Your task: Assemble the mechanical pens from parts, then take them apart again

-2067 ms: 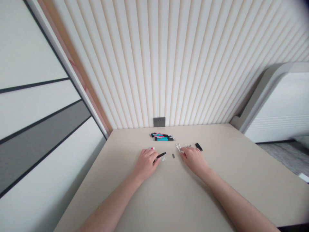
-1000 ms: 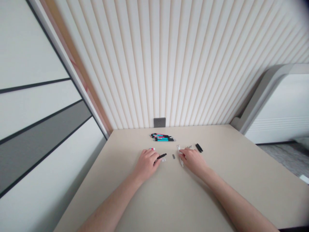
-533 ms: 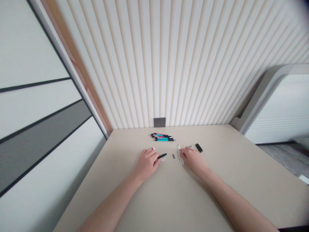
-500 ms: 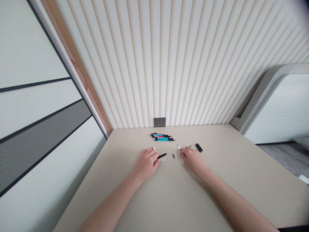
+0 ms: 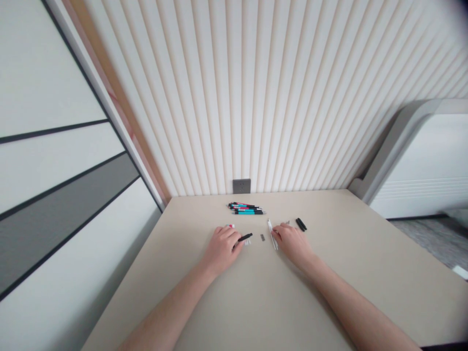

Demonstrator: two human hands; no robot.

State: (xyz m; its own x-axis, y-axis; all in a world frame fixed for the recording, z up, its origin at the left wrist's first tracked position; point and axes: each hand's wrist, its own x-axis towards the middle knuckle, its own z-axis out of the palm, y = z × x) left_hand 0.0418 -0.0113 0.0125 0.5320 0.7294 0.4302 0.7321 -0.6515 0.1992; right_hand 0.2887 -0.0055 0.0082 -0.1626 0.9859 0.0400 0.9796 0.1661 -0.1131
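My left hand (image 5: 221,249) rests on the beige table (image 5: 204,302) with a black pen barrel (image 5: 245,237) gripped in its fingers, the barrel's end sticking out to the right. A small pink-tipped item (image 5: 230,225) shows just beyond the left fingertips, and small white pieces (image 5: 247,242) lie next to them. My right hand (image 5: 293,243) has its fingertips on slim white tubes (image 5: 272,235) that lie on the table. Between the hands sits a small grey piece (image 5: 262,237). Farther back lie a bundle of teal-and-black pens (image 5: 245,209), two black pen parts (image 5: 301,224) and tiny metal parts (image 5: 287,222).
A grey wall socket (image 5: 242,185) sits where the ribbed cream wall (image 5: 278,107) meets the far table edge. A tall panelled door or wall (image 5: 54,146) runs along the left side, and a white cabinet (image 5: 420,165) stands to the right.
The white tubes have swung from a short slant to lying lengthwise under my right fingertips. The black barrel in my left hand has turned flatter. The view has tilted slightly upward.
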